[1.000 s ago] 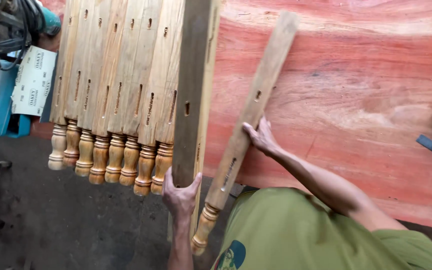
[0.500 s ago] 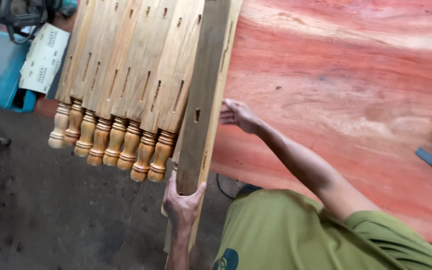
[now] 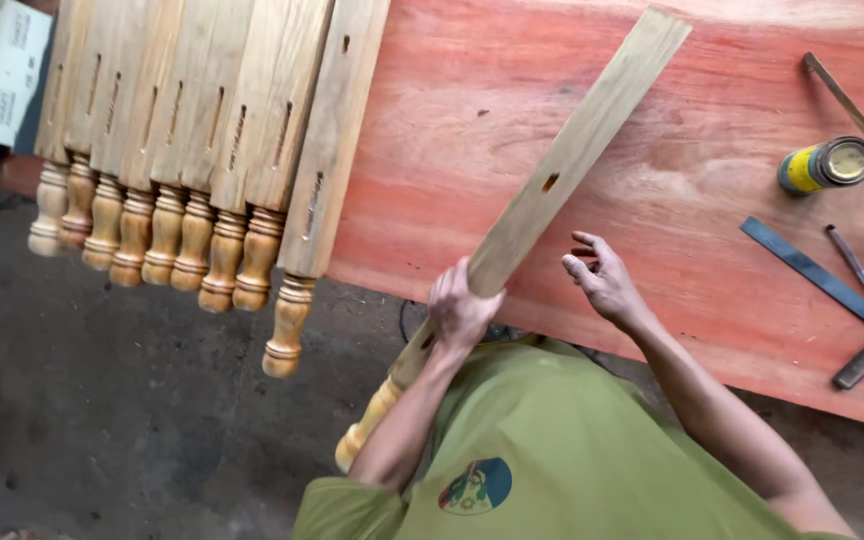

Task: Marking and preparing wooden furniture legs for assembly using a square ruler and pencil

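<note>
Left hand (image 3: 460,308) clenched round pale turned wooden leg (image 3: 542,205), lying diagonally from lower centre to upper right across red bench (image 3: 652,180). Right hand (image 3: 604,280) released, fingers spread, hovering just beside leg, touching nothing. Row of matching legs (image 3: 192,140) upper left, turned ends overhanging bench edge. Yellow can (image 3: 824,166) and steel square (image 3: 832,300) far right.

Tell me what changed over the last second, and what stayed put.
The leg that stood on edge now lies flat at the end of the row of turned legs. The left hand has taken hold of another wooden leg, slanted across the red slab; the right hand hovers open. The square and can stayed.
</note>
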